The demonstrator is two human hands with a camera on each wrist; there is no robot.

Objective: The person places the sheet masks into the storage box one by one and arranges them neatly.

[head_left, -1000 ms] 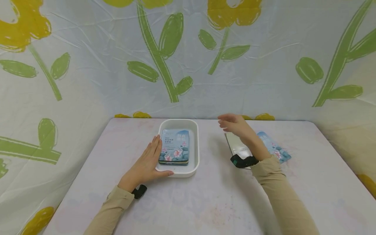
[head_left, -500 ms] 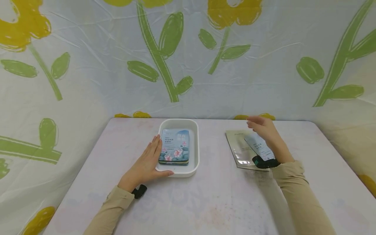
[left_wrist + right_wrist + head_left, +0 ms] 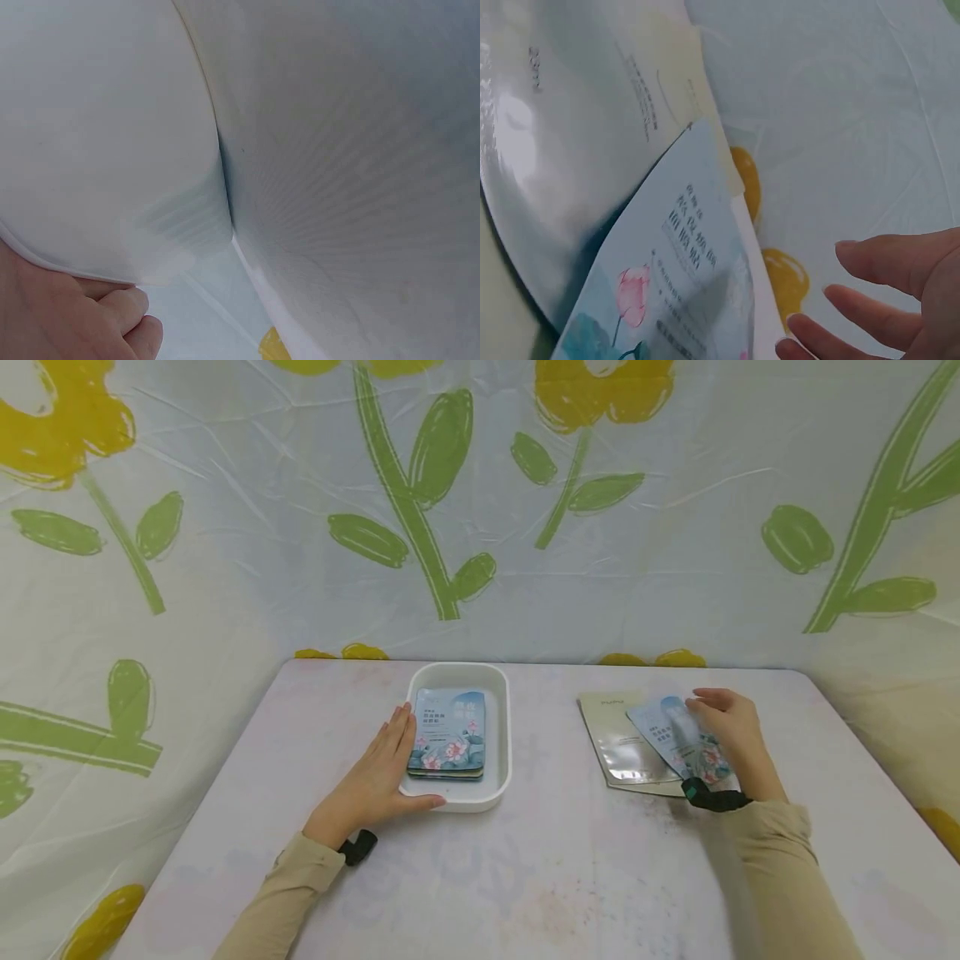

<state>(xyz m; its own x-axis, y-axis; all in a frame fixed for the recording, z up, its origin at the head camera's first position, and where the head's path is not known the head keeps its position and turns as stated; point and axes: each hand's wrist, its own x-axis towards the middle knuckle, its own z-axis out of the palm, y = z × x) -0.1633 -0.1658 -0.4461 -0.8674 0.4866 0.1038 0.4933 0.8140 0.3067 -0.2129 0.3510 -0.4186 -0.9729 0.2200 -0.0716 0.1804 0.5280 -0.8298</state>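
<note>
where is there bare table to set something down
Bare table lies between the white tray and the silver packet, and in front of both. It is crowded where the loose blue packet overlaps the silver packet near the right hand, and along the white tray's left side, at the left hand.

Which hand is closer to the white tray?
Left. The left hand touches the white tray at its left rim; the right hand is away to the right, by a blue packet.

Room btwn tray point(image 3: 497, 739) & silver pkt point(image 3: 626, 745), L fingers point(image 3: 393, 737) blocking tray's left
</note>
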